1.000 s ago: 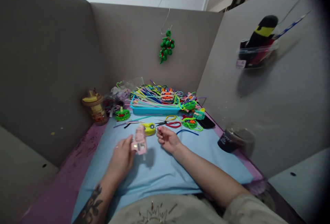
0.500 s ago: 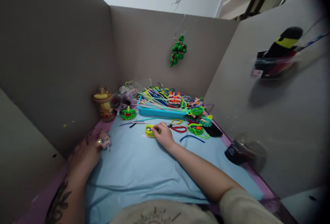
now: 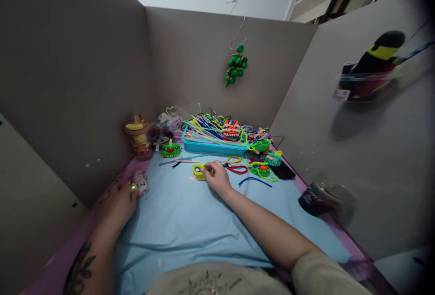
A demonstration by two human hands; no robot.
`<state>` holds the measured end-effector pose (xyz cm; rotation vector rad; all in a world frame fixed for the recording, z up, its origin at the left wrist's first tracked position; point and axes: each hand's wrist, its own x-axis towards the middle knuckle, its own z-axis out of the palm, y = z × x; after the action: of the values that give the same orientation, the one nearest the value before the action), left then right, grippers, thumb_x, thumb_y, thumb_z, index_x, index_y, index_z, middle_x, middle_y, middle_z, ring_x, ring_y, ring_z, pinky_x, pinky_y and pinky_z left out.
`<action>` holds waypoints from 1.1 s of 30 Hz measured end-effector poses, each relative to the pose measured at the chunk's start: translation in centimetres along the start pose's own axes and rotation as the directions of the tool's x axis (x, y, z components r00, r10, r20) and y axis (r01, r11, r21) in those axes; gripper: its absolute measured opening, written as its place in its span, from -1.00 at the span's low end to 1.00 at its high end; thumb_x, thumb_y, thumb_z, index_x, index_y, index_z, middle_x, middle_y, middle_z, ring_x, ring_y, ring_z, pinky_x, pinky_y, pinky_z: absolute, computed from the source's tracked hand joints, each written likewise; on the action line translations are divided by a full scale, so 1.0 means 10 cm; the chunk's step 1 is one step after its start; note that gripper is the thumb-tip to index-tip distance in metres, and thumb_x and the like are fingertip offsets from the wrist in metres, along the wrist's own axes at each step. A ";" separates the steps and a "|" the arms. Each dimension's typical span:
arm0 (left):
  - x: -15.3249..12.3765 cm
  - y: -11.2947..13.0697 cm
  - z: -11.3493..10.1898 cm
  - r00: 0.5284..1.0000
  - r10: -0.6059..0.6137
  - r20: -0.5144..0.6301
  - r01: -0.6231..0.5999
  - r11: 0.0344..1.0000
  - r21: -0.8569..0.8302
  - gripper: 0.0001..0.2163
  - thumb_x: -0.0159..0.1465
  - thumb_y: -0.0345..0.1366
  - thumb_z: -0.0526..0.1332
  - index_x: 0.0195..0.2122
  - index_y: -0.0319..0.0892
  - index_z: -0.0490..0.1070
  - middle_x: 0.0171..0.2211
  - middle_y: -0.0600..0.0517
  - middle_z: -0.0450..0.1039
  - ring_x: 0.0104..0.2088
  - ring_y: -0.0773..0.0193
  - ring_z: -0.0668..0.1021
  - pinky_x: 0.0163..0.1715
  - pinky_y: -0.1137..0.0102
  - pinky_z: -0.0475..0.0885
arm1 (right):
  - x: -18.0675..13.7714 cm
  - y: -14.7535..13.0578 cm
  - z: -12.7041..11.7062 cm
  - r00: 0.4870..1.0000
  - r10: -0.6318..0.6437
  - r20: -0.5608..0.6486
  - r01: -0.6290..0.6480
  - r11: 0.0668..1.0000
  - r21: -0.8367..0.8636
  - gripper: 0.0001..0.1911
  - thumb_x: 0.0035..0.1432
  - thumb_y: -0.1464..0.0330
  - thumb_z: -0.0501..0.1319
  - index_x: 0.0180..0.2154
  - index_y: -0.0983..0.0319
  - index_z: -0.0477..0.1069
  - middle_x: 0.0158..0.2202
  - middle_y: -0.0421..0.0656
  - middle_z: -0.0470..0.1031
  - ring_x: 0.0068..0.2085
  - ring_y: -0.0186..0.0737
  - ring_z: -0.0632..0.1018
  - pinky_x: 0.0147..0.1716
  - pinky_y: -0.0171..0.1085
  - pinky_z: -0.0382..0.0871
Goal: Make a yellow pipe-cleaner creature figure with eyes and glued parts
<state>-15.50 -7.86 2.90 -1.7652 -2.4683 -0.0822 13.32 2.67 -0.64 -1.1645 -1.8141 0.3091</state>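
Observation:
My right hand (image 3: 219, 179) pinches the right side of a small yellow fuzzy ring-shaped pipe-cleaner piece (image 3: 198, 171) with dark eye-like spots, on the blue cloth. Its fingers hide part of the piece. At the left table edge, my left hand (image 3: 117, 204) lies palm down, fingers loosely spread and somewhat blurred. Its fingertips are at a small pink gadget (image 3: 139, 185) with a glowing light; whether they press on it is unclear. Just right of my right hand lie scissors (image 3: 238, 168) with red and yellow handles. A dark blue pipe cleaner (image 3: 254, 180) rests nearby.
A blue tray (image 3: 214, 148) full of pipe cleaners stands at the back. Green fuzzy figures (image 3: 171, 150) sit around it. On the left is a lidded cup (image 3: 140, 138); on the right are a phone (image 3: 284, 171) and a dark jar (image 3: 314, 199). Grey panels (image 3: 204, 55) enclose the table.
The view has shifted slightly. My left hand has moved a little and its fingers now lie lower against the pink gadget. My right hand stays on the yellow piece.

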 end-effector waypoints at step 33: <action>-0.05 0.01 0.02 0.999 0.034 -0.038 -0.036 0.998 -0.044 -0.57 0.24 -0.04 -0.11 -0.13 -0.20 0.39 -0.21 -0.23 0.32 -0.20 -0.07 0.42 -0.29 0.19 0.30 | 0.13 0.11 0.03 0.992 0.121 -0.045 -0.121 0.993 0.009 -0.88 -0.03 0.47 0.06 -0.42 0.22 0.34 -0.42 -0.20 0.35 -0.36 -0.25 0.38 -0.36 -0.31 0.24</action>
<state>-15.25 -8.23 2.68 -1.8069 -2.4276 -0.1666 13.58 4.37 -0.73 -1.2705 -1.7059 0.3551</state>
